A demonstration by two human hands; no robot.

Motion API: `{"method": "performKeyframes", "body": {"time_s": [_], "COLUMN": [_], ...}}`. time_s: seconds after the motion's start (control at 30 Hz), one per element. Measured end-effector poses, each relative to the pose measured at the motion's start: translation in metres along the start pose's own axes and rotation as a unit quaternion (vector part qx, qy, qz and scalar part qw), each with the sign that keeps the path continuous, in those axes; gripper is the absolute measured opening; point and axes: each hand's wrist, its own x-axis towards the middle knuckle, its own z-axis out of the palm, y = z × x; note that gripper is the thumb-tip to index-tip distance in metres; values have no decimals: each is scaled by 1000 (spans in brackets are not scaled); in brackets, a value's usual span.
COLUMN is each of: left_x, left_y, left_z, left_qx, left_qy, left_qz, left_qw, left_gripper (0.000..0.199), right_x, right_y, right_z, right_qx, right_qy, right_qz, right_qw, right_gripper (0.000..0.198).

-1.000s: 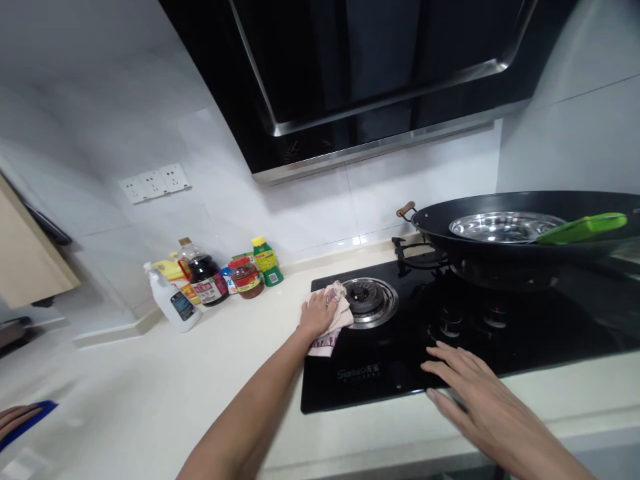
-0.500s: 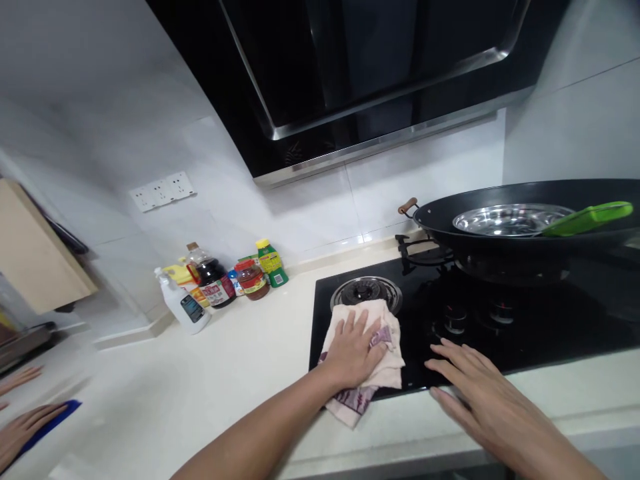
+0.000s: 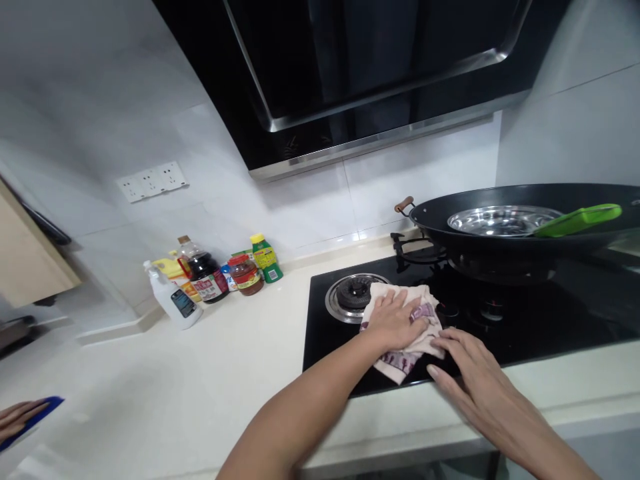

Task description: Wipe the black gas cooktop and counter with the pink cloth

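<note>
My left hand (image 3: 397, 323) lies flat, fingers spread, on top of a folded pinkish-white towel (image 3: 425, 297) with purple patterned patches. Beneath it is the black glass cooktop (image 3: 323, 347), and the towel overlaps the right edge of the left burner (image 3: 340, 307). My right hand (image 3: 475, 370) is open beside the towel's lower right corner. Its fingertips reach that corner; whether they touch it I cannot tell. The control knob nearest the towel is partly covered.
A black wok (image 3: 435, 223) holding a steel plate (image 3: 500, 220) and a green-handled utensil (image 3: 580, 220) sits at right. Bottles and a jar (image 3: 245, 275) stand along the wall. Another person's hand (image 3: 20, 420) rests on a blue cloth (image 3: 43, 413) at far left. The range hood (image 3: 375, 67) hangs above.
My left hand and the towel have slid right and slightly up, off the cooktop's front edge, uncovering more of the left burner. My right hand stays nearly in place.
</note>
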Motion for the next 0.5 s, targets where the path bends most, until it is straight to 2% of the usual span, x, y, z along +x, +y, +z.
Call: {"method": "performKeyframes", "body": {"time_s": [0.1,0.2,0.37,0.5], "left_x": [16,11,-31,-78], "left_y": [3,8,10,-5], "left_z": [0,0,-2,-8], "left_qx": [0,-2,-28,-45], "left_qy": [6,9,-7,-4], "left_qz": [-11,-6,-8,-19], "left_qw": [1000,1000,1000,999], "left_gripper": [74,76,77,74], "right_x": [1,2,3,3], "right_y": [2,5,13,18], "right_z": [-1,-1,2,4], "right_qx": [4,15,46,66], "right_qy": [-19,-17,-9,12], "right_qz": [11,31,54,60], "right_qw": [1000,999,997,996], "right_gripper": [40,40,41,44]}}
